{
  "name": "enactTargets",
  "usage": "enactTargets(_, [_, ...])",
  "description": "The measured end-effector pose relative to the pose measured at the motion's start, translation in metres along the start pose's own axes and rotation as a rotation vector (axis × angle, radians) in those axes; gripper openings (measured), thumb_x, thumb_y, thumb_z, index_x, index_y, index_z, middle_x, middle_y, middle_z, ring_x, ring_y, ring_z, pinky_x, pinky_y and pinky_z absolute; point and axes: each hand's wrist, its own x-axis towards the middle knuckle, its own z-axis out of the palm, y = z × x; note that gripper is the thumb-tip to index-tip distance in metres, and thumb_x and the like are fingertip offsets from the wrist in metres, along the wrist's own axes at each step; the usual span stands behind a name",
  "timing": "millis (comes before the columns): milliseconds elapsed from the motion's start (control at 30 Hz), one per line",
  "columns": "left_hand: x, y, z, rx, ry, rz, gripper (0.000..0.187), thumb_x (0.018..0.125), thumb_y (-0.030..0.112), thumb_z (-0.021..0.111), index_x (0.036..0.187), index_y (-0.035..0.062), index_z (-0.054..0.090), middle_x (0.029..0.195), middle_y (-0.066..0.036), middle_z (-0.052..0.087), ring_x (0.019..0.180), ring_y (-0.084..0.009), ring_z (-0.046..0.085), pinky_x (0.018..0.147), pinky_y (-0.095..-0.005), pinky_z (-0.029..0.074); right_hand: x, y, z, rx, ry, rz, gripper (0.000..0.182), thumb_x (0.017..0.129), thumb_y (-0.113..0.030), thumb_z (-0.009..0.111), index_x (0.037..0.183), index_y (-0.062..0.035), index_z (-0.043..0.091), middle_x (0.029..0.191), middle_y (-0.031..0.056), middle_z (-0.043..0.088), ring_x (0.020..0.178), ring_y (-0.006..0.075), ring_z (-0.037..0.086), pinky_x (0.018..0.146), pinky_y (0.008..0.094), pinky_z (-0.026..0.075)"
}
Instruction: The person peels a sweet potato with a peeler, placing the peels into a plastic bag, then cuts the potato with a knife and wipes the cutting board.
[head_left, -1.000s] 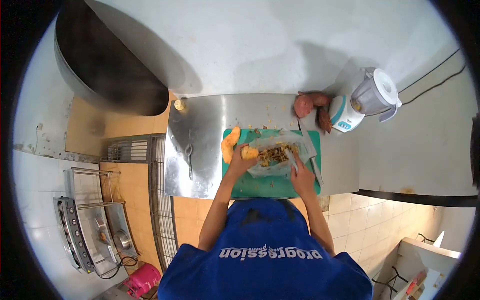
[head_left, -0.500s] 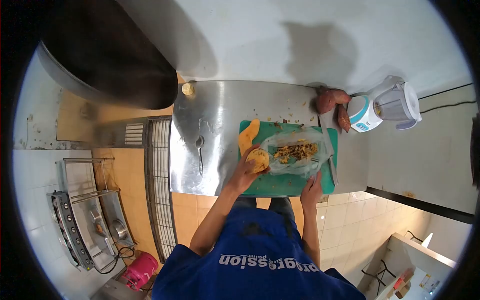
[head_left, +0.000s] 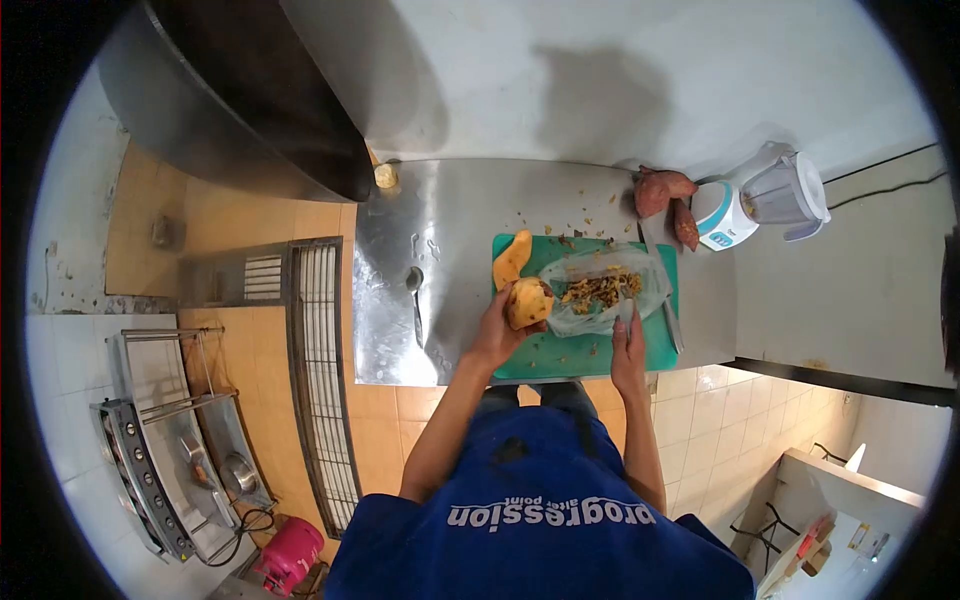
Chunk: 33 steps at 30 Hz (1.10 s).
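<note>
My left hand point(head_left: 500, 328) is wrapped round a partly peeled, orange-yellow sweet potato point(head_left: 528, 304) with brown patches, over the left part of a green cutting board point(head_left: 550, 366). Behind it on the board lies a long peeled piece point(head_left: 512, 258). My right hand point(head_left: 628, 345) is closed on a small tool point(head_left: 627, 307) with a pale, narrow end, at the front edge of a clear plastic bag point(head_left: 560, 322). Brown and yellow peelings point(head_left: 598, 290) are heaped in the bag. A knife point(head_left: 660, 290) lies along the board's right side.
Unpeeled reddish sweet potatoes point(head_left: 660, 190) and a white and teal blender point(head_left: 725, 215) stand at the back right. A spoon point(head_left: 415, 300) lies on the steel table point(head_left: 385, 350). A small pale piece point(head_left: 386, 176) is at its back left corner. Scraps dot the area behind the board.
My right hand has moved up to the bag, and the tool now shows in it. The held sweet potato has been turned and shows brown patches. The whole view has shifted slightly.
</note>
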Motion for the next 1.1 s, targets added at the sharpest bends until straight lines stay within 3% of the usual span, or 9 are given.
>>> enactTargets(67, [-0.004, 0.011, 0.012, 0.025, -0.091, 0.038, 0.047, 0.102, 0.04, 0.052, 0.136, 0.0087, 0.05, 0.123, -0.009, 0.062, 0.101, -0.0232, 0.063, 0.081, -0.0439, 0.056, 0.005, -0.023, 0.006, -0.129, -0.063, -0.309, 0.051, 0.108, -0.017, 0.042, 0.155, -0.0005, 0.032, 0.152, 0.0206, 0.046, 0.137, 0.0298, 0.047, 0.112, 0.0374, 0.037])
enactTargets(200, [-0.005, 0.019, 0.029, 0.255, -0.147, 0.167, 0.051, 0.099, 0.033, 0.061, 0.14, 0.0063, 0.046, 0.122, -0.009, 0.061, 0.096, -0.0226, 0.065, 0.082, -0.0422, 0.057, 0.004, -0.067, 0.009, -0.116, -0.175, -0.348, 0.052, 0.106, -0.017, 0.046, 0.156, -0.0043, 0.034, 0.156, 0.02, 0.041, 0.145, 0.0294, 0.039, 0.115, 0.0377, 0.033])
enactTargets(267, [-0.015, 0.029, 0.045, 0.222, -0.072, 0.175, 0.055, 0.095, 0.022, 0.069, 0.14, 0.0042, 0.042, 0.122, -0.01, 0.059, 0.102, -0.0205, 0.064, 0.083, -0.0372, 0.057, 0.004, -0.081, 0.014, -0.017, -0.221, -0.385, 0.053, 0.104, -0.016, 0.049, 0.155, -0.007, 0.036, 0.155, 0.0185, 0.044, 0.143, 0.0291, 0.042, 0.115, 0.0379, 0.034])
enactTargets(400, [-0.01, 0.033, 0.058, 0.307, -0.032, 0.274, 0.053, 0.095, 0.019, 0.069, 0.139, 0.0009, 0.045, 0.123, -0.01, 0.06, 0.105, -0.0186, 0.065, 0.084, -0.0334, 0.057, 0.001, -0.096, 0.014, -0.08, -0.277, -0.439, 0.05, 0.101, -0.015, 0.055, 0.149, -0.0056, 0.046, 0.139, 0.0214, 0.059, 0.125, 0.031, 0.061, 0.103, 0.039, 0.046])
enactTargets(567, [-0.016, 0.036, 0.086, 0.37, 0.01, 0.373, 0.043, 0.092, 0.009, 0.071, 0.131, -0.0031, 0.056, 0.119, -0.012, 0.066, 0.111, -0.0182, 0.064, 0.091, -0.0305, 0.055, -0.005, -0.099, 0.009, -0.279, -0.226, -0.538, 0.052, 0.095, -0.015, 0.062, 0.146, -0.0118, 0.052, 0.128, 0.0206, 0.065, 0.112, 0.0373, 0.066, 0.091, 0.0395, 0.052])
enactTargets(667, [-0.007, 0.029, 0.09, 0.433, 0.017, 0.489, 0.046, 0.09, 0.004, 0.072, 0.132, -0.0032, 0.055, 0.118, -0.013, 0.067, 0.111, -0.0191, 0.065, 0.094, -0.0302, 0.053, -0.007, -0.094, 0.0, -0.299, -0.207, -0.6, 0.053, 0.093, -0.017, 0.065, 0.145, -0.0157, 0.054, 0.126, 0.0187, 0.067, 0.108, 0.0384, 0.067, 0.088, 0.0401, 0.054])
enactTargets(800, [-0.001, 0.018, 0.093, 0.539, -0.031, 0.542, 0.043, 0.094, 0.009, 0.068, 0.133, -0.0021, 0.054, 0.119, -0.011, 0.065, 0.111, -0.0181, 0.063, 0.097, -0.0301, 0.051, -0.004, -0.098, -0.01, -0.175, -0.151, -0.55, 0.052, 0.094, -0.022, 0.066, 0.144, -0.019, 0.055, 0.124, 0.0174, 0.068, 0.104, 0.0373, 0.068, 0.085, 0.0418, 0.055])
enactTargets(900, [0.0, 0.008, 0.104, 0.413, -0.046, 0.504, 0.045, 0.1, 0.028, 0.057, 0.135, 0.0012, 0.051, 0.115, -0.01, 0.062, 0.108, -0.0181, 0.062, 0.094, -0.0317, 0.053, -0.003, -0.109, -0.023, -0.255, -0.223, -0.577, 0.051, 0.095, -0.023, 0.065, 0.144, -0.0206, 0.055, 0.123, 0.0169, 0.068, 0.101, 0.0362, 0.069, 0.083, 0.0422, 0.055])
enactTargets(1100, [0.011, -0.007, 0.119, 0.437, -0.053, 0.486, 0.043, 0.099, 0.026, 0.057, 0.134, 0.0029, 0.05, 0.115, -0.01, 0.06, 0.108, -0.019, 0.062, 0.093, -0.0321, 0.054, 0.009, -0.105, -0.047, -0.336, -0.229, -0.666, 0.049, 0.095, -0.026, 0.064, 0.143, -0.0206, 0.057, 0.12, 0.0147, 0.07, 0.1, 0.0361, 0.068, 0.083, 0.0424, 0.054])
